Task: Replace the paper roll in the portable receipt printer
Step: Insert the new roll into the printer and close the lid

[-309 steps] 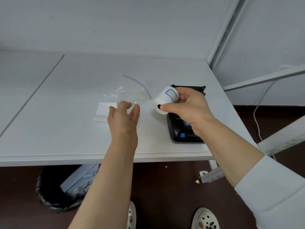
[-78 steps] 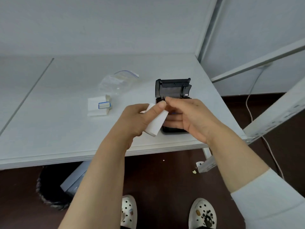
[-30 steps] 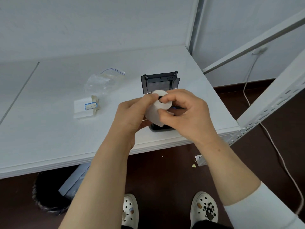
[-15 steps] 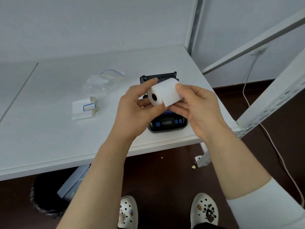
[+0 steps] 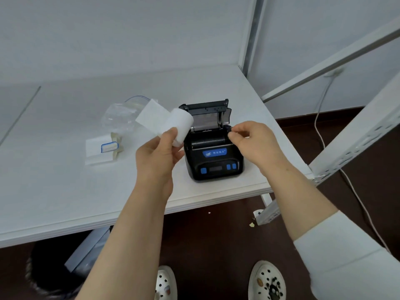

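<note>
The black portable receipt printer (image 5: 214, 161) sits near the table's right front corner with its lid (image 5: 207, 109) standing open at the back. My left hand (image 5: 158, 156) grips a white paper roll (image 5: 180, 124) just left of the printer. A loose tail of paper (image 5: 151, 116) hangs off the roll toward the upper left. My right hand (image 5: 253, 141) is at the printer's right side, where thumb and forefinger pinch a black part by the lid hinge. I cannot see inside the paper bay.
On the white table (image 5: 54, 191), left of the printer, lie a clear zip bag (image 5: 118, 118) and a paper wrapper with a blue-edged label (image 5: 101, 148). A white metal rack frame (image 5: 357, 135) and a cable (image 5: 320, 118) stand on the right. A black bin (image 5: 49, 267) sits under the table.
My right hand let go of the roll and moved to the printer's right side. My left hand carried the roll left, and its tail has unrolled.
</note>
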`<state>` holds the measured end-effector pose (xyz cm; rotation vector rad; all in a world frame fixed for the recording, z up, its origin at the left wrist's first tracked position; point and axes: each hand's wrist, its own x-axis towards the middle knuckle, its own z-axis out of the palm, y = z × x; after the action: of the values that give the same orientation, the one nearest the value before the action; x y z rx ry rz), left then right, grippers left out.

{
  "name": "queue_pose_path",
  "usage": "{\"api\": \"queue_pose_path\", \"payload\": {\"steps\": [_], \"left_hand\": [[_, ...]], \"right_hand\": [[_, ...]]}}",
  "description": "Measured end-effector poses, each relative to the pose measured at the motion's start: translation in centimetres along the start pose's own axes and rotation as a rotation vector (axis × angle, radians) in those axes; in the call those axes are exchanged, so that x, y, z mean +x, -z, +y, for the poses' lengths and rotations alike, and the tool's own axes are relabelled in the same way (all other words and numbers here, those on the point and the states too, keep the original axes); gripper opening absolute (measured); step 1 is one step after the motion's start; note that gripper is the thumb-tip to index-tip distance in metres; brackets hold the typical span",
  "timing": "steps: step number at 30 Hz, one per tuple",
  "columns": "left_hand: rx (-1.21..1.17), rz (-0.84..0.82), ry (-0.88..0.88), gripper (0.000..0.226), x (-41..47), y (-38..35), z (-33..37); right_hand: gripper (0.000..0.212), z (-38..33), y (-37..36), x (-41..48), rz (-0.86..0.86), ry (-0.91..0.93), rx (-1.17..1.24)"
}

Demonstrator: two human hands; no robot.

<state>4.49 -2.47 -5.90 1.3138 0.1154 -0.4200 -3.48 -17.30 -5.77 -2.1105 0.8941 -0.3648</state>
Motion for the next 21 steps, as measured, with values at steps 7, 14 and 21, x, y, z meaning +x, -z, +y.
{"api": "queue_pose_path", "payload": {"steps": [7,14,21], "left_hand": [[0.304,-0.080,-0.167,0.014,0.0,0.1,-0.1],[0.439,-0.286,-0.266,0.019,-0.1,-0.6,0.3],[0.663,-0.412,-0.443,0.037,1.3,-1.3,0.7]], "right_hand": [[0.021,0.4,-0.1,0.8,-0.016,-0.037,0.046],[0.026,-1.2,1.5,0.5,-0.005,-0.125,0.439],[0.008,-1.3,1.9,1.2,-0.177,-0.084,0.460]]}}
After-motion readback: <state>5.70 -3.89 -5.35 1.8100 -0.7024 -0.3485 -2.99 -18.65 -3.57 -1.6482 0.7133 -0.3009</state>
